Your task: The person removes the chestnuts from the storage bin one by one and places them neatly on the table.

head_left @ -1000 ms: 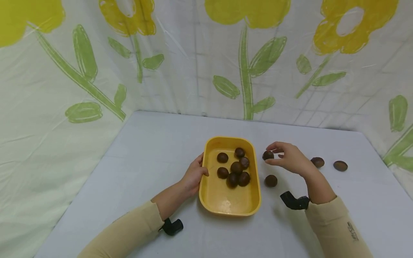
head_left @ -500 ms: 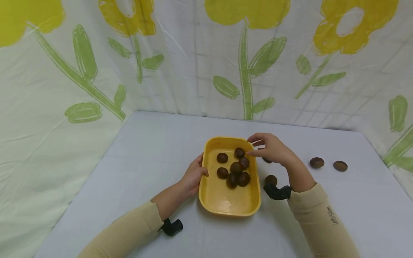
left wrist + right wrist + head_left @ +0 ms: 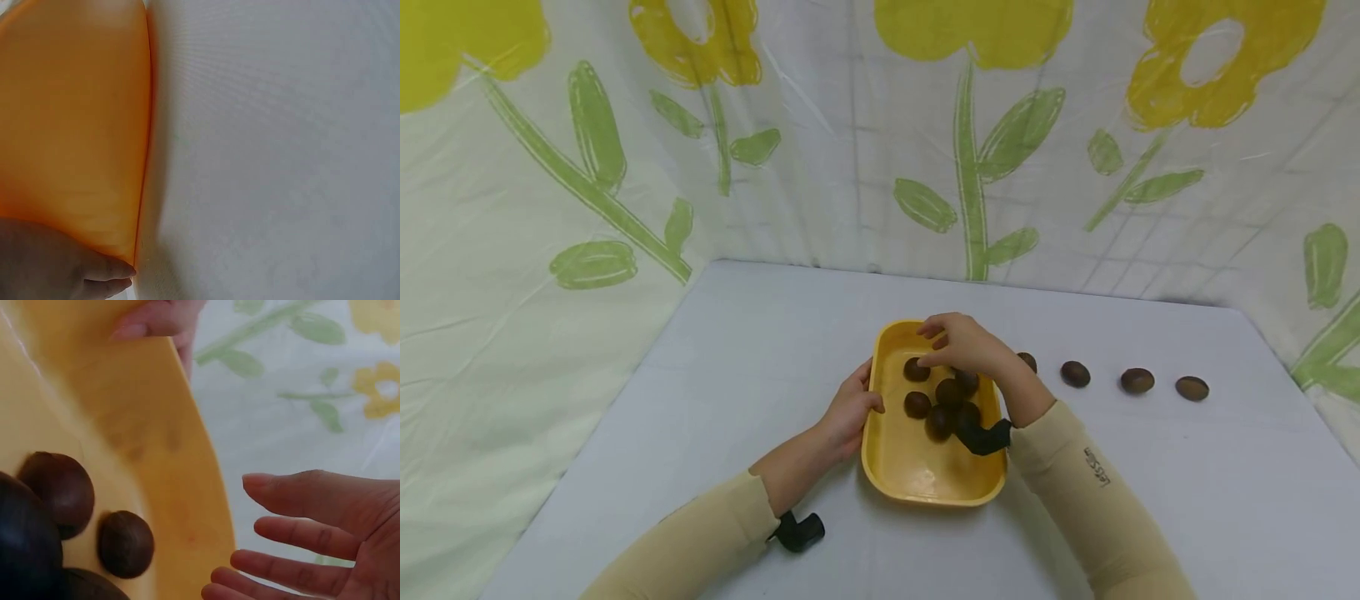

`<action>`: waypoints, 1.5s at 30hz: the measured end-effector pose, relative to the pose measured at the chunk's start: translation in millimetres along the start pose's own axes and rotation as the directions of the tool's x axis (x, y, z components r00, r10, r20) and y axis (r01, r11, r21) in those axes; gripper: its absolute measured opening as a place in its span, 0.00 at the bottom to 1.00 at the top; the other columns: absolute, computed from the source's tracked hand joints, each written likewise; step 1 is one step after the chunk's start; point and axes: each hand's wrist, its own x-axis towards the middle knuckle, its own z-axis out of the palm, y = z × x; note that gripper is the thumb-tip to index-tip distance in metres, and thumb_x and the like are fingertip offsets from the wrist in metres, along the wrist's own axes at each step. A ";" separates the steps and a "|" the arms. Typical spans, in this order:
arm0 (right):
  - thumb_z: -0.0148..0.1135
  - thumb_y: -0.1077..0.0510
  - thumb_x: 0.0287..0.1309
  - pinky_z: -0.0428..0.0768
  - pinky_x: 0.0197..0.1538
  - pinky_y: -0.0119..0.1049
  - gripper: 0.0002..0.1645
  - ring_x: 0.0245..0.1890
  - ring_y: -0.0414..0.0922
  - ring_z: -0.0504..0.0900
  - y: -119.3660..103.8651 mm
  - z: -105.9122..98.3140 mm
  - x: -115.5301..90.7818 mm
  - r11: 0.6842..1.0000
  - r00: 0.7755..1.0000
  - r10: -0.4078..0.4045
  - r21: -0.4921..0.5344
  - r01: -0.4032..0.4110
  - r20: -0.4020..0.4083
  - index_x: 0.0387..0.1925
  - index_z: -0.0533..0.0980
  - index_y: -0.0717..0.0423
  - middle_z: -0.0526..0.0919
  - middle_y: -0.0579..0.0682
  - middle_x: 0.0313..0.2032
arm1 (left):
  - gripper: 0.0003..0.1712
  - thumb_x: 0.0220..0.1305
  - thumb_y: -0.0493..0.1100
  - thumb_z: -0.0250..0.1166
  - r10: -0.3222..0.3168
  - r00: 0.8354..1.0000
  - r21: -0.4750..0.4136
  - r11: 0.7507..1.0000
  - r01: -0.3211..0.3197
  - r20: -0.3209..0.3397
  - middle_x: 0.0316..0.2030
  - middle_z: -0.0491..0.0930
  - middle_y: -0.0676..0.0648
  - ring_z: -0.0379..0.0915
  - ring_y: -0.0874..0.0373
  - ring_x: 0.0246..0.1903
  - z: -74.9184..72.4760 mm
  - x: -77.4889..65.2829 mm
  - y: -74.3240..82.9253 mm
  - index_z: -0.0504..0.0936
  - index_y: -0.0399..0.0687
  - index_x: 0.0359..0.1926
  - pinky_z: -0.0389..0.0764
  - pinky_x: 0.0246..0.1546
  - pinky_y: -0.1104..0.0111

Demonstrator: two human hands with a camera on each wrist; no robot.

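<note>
A yellow plastic tray (image 3: 925, 487) holds several round brown chestnuts (image 3: 950, 392). At its left side my left hand (image 3: 847, 412) grips the wall, thumb over the rim and fingers outside. The left wrist view shows those fingertips (image 3: 115, 269) against the tray's outer wall. Over the far part of the tray hangs my right hand (image 3: 964, 342), its fingers loosely spread. In the right wrist view, nothing sits between the thumb and fingers of that hand (image 3: 325, 531); chestnuts (image 3: 125, 544) lie beside it in the tray. The right hand and wrist hide part of the pile in the head view.
To the right of the tray, chestnuts lie in a row on the white tabletop (image 3: 760, 333): one by the forearm (image 3: 1027, 361), then others (image 3: 1075, 373) further right. A white curtain (image 3: 820, 167) with painted flowers stands behind the table.
My right hand has moved left from beside a chestnut on the table to above the tray. The chestnut it was near still lies on the table. My left hand and the tray stay put.
</note>
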 end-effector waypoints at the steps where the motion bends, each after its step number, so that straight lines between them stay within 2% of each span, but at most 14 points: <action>1: 0.63 0.57 0.54 0.77 0.53 0.46 0.31 0.55 0.58 0.75 -1.2 2.1 2.8 1.000 1.000 0.004 -0.013 -0.004 0.007 0.59 0.69 0.63 0.73 0.63 0.56 | 0.48 0.48 0.21 0.40 0.000 1.000 0.001 1.000 0.000 0.000 0.72 0.49 0.44 0.51 0.48 0.69 0.1 0.2 0.1 0.43 0.44 0.73 0.57 0.68 0.55; 4: 0.63 0.57 0.54 0.78 0.53 0.44 0.30 0.53 0.56 0.76 -1.6 8.3 10.8 0.998 1.000 0.020 -0.058 -0.019 0.010 0.58 0.70 0.63 0.74 0.63 0.55 | 0.48 0.49 0.21 0.40 0.003 1.000 0.004 1.000 -0.003 0.004 0.72 0.49 0.43 0.51 0.48 0.69 0.5 0.8 0.2 0.43 0.44 0.73 0.57 0.67 0.55; 10: 0.62 0.59 0.53 0.73 0.57 0.47 0.26 0.52 0.56 0.75 3.7 20.4 19.7 0.988 0.999 0.039 -0.147 -0.038 -0.002 0.54 0.72 0.66 0.76 0.63 0.52 | 0.48 0.48 0.21 0.40 0.014 0.999 -0.006 1.000 -0.013 0.030 0.72 0.48 0.44 0.50 0.47 0.69 1.1 0.8 -0.4 0.43 0.44 0.73 0.56 0.68 0.54; 18: 0.62 0.59 0.53 0.74 0.56 0.46 0.24 0.53 0.56 0.75 4.1 28.0 27.3 0.976 0.998 0.049 -0.215 -0.041 0.029 0.52 0.74 0.66 0.78 0.62 0.51 | 0.48 0.49 0.21 0.41 0.003 1.000 -0.004 1.000 -0.003 0.012 0.72 0.48 0.45 0.51 0.49 0.69 0.9 1.2 1.9 0.43 0.46 0.73 0.57 0.68 0.55; 24: 0.63 0.61 0.49 0.77 0.52 0.42 0.23 0.45 0.52 0.79 5.5 35.0 32.1 0.969 0.999 -0.013 -0.246 0.023 0.042 0.48 0.76 0.67 0.81 0.60 0.44 | 0.48 0.49 0.21 0.41 -0.004 1.000 0.007 1.000 0.004 -0.005 0.72 0.49 0.46 0.52 0.49 0.69 0.4 0.4 2.5 0.44 0.46 0.73 0.58 0.67 0.56; 30: 0.67 0.63 0.41 0.77 0.42 0.36 0.18 0.34 0.46 0.76 10.1 41.8 39.5 0.955 0.997 -0.075 -0.284 0.081 0.031 0.39 0.79 0.63 0.83 0.54 0.35 | 0.48 0.48 0.20 0.40 0.012 1.000 0.009 1.000 -0.012 0.004 0.72 0.50 0.44 0.51 0.48 0.69 -0.5 0.2 1.3 0.44 0.45 0.73 0.57 0.67 0.55; 37: 0.66 0.65 0.42 0.77 0.44 0.38 0.16 0.37 0.47 0.77 13.4 44.8 39.7 0.943 0.994 -0.111 -0.317 0.100 -0.019 0.38 0.78 0.60 0.82 0.54 0.36 | 0.48 0.48 0.21 0.40 0.022 0.999 -0.005 1.000 -0.022 0.031 0.71 0.50 0.42 0.51 0.46 0.69 -2.0 0.2 -0.9 0.43 0.45 0.73 0.57 0.67 0.53; 45: 0.65 0.62 0.43 0.77 0.46 0.39 0.14 0.38 0.46 0.77 8.4 40.7 29.8 0.953 0.989 -0.137 -0.278 0.117 -0.055 0.37 0.79 0.59 0.83 0.53 0.37 | 0.48 0.48 0.21 0.40 0.025 0.999 -0.022 0.999 -0.024 0.045 0.71 0.51 0.42 0.53 0.45 0.68 -3.4 -0.2 -1.8 0.44 0.44 0.73 0.57 0.67 0.53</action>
